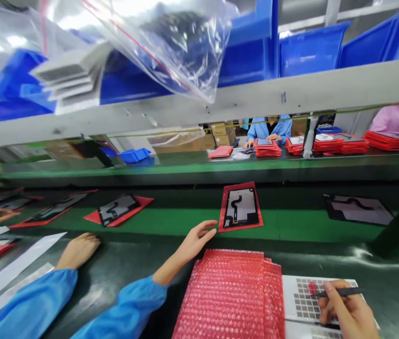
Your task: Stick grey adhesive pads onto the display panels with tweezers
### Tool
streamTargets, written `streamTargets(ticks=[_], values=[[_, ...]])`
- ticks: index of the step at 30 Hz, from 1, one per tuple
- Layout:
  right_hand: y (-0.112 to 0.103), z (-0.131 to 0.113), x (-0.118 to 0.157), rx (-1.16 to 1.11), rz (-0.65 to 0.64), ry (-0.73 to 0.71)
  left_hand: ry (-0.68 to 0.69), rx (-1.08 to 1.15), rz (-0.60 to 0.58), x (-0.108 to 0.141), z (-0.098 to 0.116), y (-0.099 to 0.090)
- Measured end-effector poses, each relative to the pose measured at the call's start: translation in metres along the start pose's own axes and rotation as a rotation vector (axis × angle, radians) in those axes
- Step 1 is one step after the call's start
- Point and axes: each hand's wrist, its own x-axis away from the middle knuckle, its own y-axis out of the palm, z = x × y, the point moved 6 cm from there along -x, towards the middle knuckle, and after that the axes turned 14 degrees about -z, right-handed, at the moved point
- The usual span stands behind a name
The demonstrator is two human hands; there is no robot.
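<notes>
Beyond our left hand (191, 245), just to the right of its fingers, lies a flat grey-and-black panel (247, 206) upon a red wrap (261, 222), both on the green belt (185, 221). We note the panel's long axis, which runs roughly away from us. The left fingers are spread and grasp nothing; whether they touch the wrap's near left corner, we cannot tell. The left hand is the nearer to the panel. Our right hand (354, 310), nearer to us and farther right, pinches a slim dark tool (349, 291), with a small red piece (313, 288) at its tip, above a white sheet of grey squares (289, 294). Between our hands, red bubble-wrap pouches (227, 292) lie on the bench (114, 263).
</notes>
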Motion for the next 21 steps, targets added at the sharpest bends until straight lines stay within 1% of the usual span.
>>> streamTargets(ticks=[3,5,7,9,11,14,17,19,21], values=[[-0.002,0.004,-0.004,0.065,-0.08,0.017,0.029,0.02,0.054,0.071,-0.011,0.007],[-0.002,0.003,-0.005,0.117,-0.103,0.027,0.051,0.045,0.092,0.11,-0.02,0.014],[-0.002,0.0,-0.005,0.178,-0.114,0.038,0.069,0.088,0.097,0.141,-0.03,0.025],[0.001,-0.006,-0.004,0.237,-0.134,0.046,0.057,0.114,0.068,0.164,-0.035,0.04],[0.002,-0.011,-0.003,0.298,-0.151,0.047,0.01,0.095,0.046,0.178,-0.034,0.054],[0.004,-0.015,-0.004,0.378,-0.176,0.058,-0.047,0.036,0.069,0.187,-0.018,0.068],[0.008,-0.014,-0.008,0.385,-0.223,0.082,-0.062,0.011,0.111,0.187,-0.005,0.074],[0.012,-0.013,-0.011,0.364,-0.247,0.102,-0.061,-0.009,0.132,0.185,-0.003,0.075],[0.014,-0.012,-0.013,0.347,-0.254,0.122,-0.057,-0.039,0.105,0.185,-0.007,0.075]])
